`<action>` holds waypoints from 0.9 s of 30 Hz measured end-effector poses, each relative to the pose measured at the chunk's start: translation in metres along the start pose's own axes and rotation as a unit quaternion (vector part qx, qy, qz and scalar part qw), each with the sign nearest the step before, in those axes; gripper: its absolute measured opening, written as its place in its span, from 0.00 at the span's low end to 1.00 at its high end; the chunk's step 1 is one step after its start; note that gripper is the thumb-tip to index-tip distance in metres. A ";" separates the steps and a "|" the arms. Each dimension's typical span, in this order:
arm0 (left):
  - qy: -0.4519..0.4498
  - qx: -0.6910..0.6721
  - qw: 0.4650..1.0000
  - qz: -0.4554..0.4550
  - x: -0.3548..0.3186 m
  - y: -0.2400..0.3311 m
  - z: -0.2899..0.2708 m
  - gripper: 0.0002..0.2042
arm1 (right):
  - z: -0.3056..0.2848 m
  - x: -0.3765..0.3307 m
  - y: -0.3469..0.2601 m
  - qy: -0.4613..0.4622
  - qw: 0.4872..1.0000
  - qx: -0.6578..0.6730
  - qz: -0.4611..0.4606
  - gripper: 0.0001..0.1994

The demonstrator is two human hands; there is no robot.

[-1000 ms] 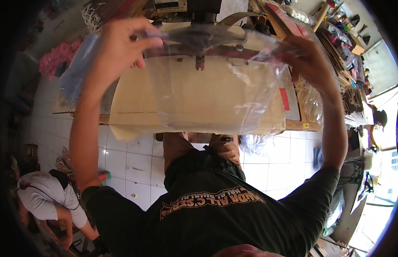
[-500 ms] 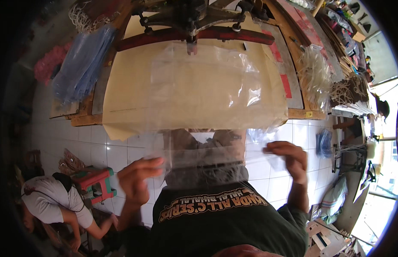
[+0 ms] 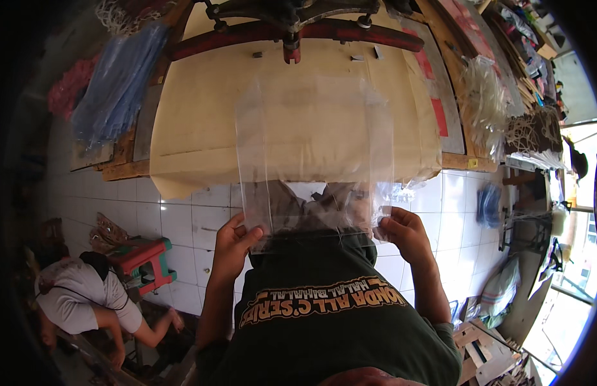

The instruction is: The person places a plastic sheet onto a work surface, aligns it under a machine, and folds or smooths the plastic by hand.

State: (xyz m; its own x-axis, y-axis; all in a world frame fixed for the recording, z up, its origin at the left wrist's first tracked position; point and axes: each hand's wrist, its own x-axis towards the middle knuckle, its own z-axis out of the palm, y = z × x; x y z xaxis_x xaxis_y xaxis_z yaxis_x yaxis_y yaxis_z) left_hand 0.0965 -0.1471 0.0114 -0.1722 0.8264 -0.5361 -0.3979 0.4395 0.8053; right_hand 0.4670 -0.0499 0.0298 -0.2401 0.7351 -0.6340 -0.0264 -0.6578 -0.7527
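A clear plastic bag (image 3: pixel 316 128) with folded side strips lies partly on the brown sheet and hangs over the table's front edge toward my shirt. My left hand (image 3: pixel 236 241) pinches its near left corner between thumb and fingers. At its near right corner my right hand (image 3: pixel 404 233) grips in the same way. Over the far end of the brown sheet (image 3: pixel 199 122) stands a red press bar (image 3: pixel 247 42) with black arms, apart from the bag. Small dark scraps (image 3: pixel 357 58) lie on the sheet near the bar.
Blue plastic sheets (image 3: pixel 118 83) are stacked at the table's left, beside pink plastic (image 3: pixel 70 87). Clear plastic bundles (image 3: pixel 483 103) and whitish cords (image 3: pixel 536 132) lie at the right. On the floor at left, a person (image 3: pixel 86 293) bends beside a red and green stool (image 3: pixel 141 264).
Both hands have come closer together, and the bag now lies flatter and steadier than its earlier blur. Its far end has moved back from the red bar.
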 end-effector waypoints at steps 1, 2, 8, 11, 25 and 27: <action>-0.026 -0.007 0.998 -0.055 0.004 0.000 -0.005 0.22 | 0.000 0.000 -0.003 -0.007 1.000 0.017 0.024 0.18; -0.027 0.033 0.996 -0.075 0.005 0.003 -0.007 0.13 | -0.001 0.001 -0.005 -0.014 0.998 0.035 0.048 0.17; -0.023 0.080 0.991 -0.104 0.013 -0.003 -0.017 0.10 | -0.013 0.005 0.006 0.006 0.990 0.075 0.118 0.13; 0.016 0.057 0.998 -0.037 0.004 0.008 0.001 0.09 | 0.000 0.000 0.001 0.055 0.998 -0.004 0.008 0.10; 0.045 0.106 0.982 0.151 0.012 0.075 0.024 0.07 | 0.044 0.004 -0.081 0.120 0.968 -0.129 -0.177 0.11; 0.049 0.099 0.981 0.162 0.018 0.080 0.025 0.07 | 0.047 0.009 -0.087 0.114 0.968 -0.125 -0.187 0.11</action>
State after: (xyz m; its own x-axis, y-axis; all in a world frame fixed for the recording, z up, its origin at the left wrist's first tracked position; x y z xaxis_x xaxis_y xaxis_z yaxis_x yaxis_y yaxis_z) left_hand 0.0845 -0.0884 0.0726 -0.3503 0.9002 -0.2585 -0.1272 0.2277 0.9654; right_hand 0.4218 0.0067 0.0975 -0.0376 0.9501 -0.3098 0.1729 -0.2992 -0.9384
